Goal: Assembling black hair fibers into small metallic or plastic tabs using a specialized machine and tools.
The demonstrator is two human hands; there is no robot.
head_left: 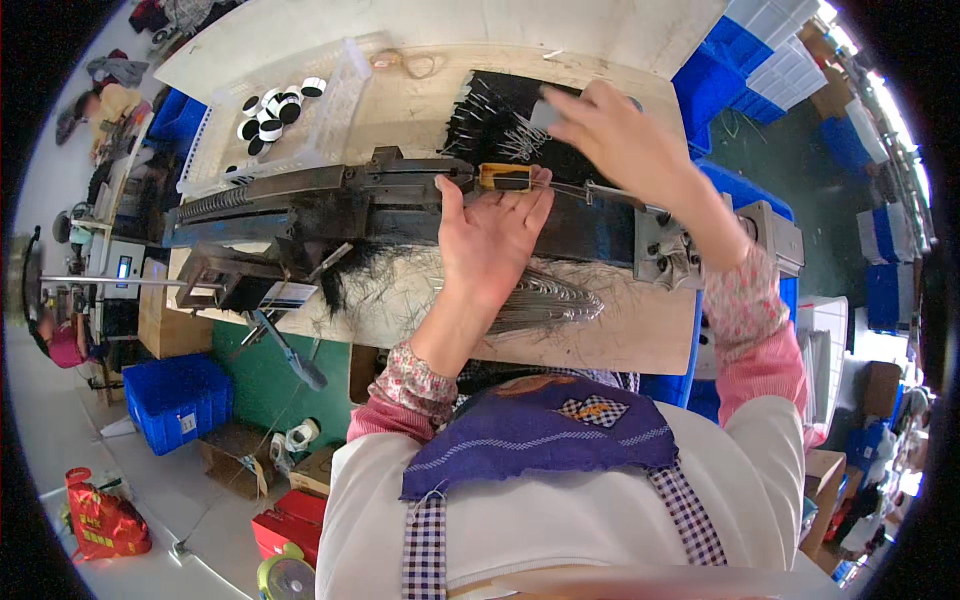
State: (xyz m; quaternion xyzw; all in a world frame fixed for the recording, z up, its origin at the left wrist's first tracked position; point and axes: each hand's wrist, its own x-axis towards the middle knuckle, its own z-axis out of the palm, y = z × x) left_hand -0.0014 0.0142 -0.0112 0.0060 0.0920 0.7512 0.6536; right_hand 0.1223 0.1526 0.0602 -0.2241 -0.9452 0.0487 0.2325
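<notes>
My left hand (490,235) lies palm up at the front of a long dark metal machine (400,195), fingers stretched out and thumb apart. Its fingertips are just below a yellow block with a dark insert (507,178). Thin wire runs from the block toward a metal rod (610,193) on the right. My right hand (610,130) hovers over a black cloth (480,130) with its fingers apart, slightly blurred; nothing shows clearly in them. On the cloth lie several thin silvery wire pieces (520,143). A grey-blue object partly shows behind the right hand.
A bundle of bent wires (550,300) and loose black bristles (385,285) lie on the wooden table (640,330) near me. At the back left, a clear plastic crate (215,150) holds several white-and-black round pieces (270,115). A blue bin (180,400) stands on the floor.
</notes>
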